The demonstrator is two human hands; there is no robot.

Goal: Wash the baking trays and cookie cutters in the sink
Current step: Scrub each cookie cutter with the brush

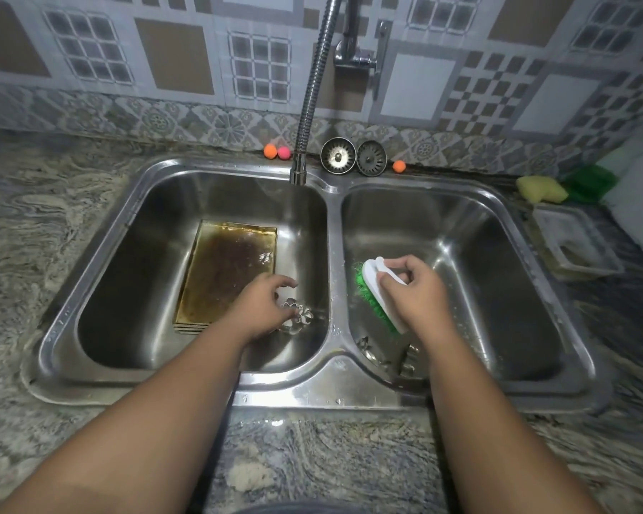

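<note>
Double-bowl stainless steel sink (334, 217) set in mottled grey stone counter (52, 224).

L bowl: stack of rectangular baking trays w/ brown-stained, gold-edged top (223, 265) lies flat on the floor, approx centre. Flower-shaped metal cookie cutter (298, 314) just off the stack's 5 o'clock corner, on bowl floor.

L hand (262, 307): over the flower cutter, fingers loosely curled and spread, thumb side at the cutter. Cannot tell if it actually has hold, or only touches.

R hand (412, 291): in R bowl, approx 9 o'clock of bowl. Fingers wrapped round handle of white-backed scrub brush w/ green bristles (370, 281); firm grip, bristles facing the divider.

More small metal cookie cutters (368, 346) at 7 o'clock of R bowl, partly hidden by R forearm; shapes unclear.

Flexible metal tap hose (312, 90) ends over 1 o'clock of L bowl. Two round metal strainer plugs (338, 156) on the ledge at 12 o'clock. Yellow sponge (541, 188) at 2 o'clock of the sink.
</note>
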